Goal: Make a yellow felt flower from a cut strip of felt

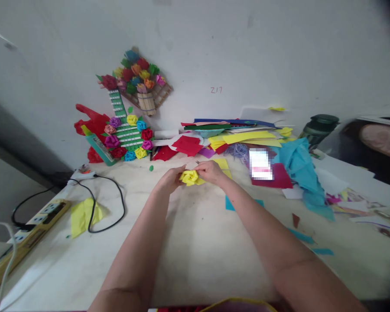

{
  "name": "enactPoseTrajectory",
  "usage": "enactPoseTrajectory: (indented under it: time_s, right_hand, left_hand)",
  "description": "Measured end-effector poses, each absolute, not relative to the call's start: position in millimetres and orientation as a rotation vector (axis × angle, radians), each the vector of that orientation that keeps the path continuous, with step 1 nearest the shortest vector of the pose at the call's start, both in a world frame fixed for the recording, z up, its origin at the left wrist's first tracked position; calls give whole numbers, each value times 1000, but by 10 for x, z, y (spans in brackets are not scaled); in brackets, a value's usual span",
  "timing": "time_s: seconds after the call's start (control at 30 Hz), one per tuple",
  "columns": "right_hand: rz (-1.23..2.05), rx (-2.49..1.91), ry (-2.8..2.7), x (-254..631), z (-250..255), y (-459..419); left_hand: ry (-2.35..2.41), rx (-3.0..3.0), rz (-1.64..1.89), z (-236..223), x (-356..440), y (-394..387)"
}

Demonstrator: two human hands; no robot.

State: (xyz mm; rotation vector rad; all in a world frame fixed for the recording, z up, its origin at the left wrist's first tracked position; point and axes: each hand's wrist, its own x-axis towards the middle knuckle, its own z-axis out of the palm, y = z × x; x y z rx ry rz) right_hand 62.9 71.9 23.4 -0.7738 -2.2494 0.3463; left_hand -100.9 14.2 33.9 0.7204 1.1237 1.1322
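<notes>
A yellow paper flower (190, 177) with folded petals is held between my two hands, over the middle of the table. My left hand (173, 178) grips its left side, fingers closed on the edge. On the right, my right hand (210, 172) pinches the flower's upper right petals; a thin dark tip, too small to name, pokes out above these fingers. Behind that hand lies a yellow paper sheet (223, 164), partly covered. A blue paper piece (232, 203) rests under my right forearm.
Stacked coloured paper (243, 138) lies along the wall. A guitar-shaped flower craft (130, 134) and a green glue bottle (99, 148) stand back left. A power strip (35, 234), black cable (123, 203) and yellow crepe paper (84, 216) are left. A phone (261, 164) and dark bottle (319, 130) are right.
</notes>
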Motion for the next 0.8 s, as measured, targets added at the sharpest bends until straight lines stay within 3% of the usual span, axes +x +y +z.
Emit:
enactPoseTrajectory:
  time_s: [0.8]
  right_hand:
    - [307,-825,-2203,654,264,686]
  left_hand:
    - [1022,801,1161,304,-1056,145]
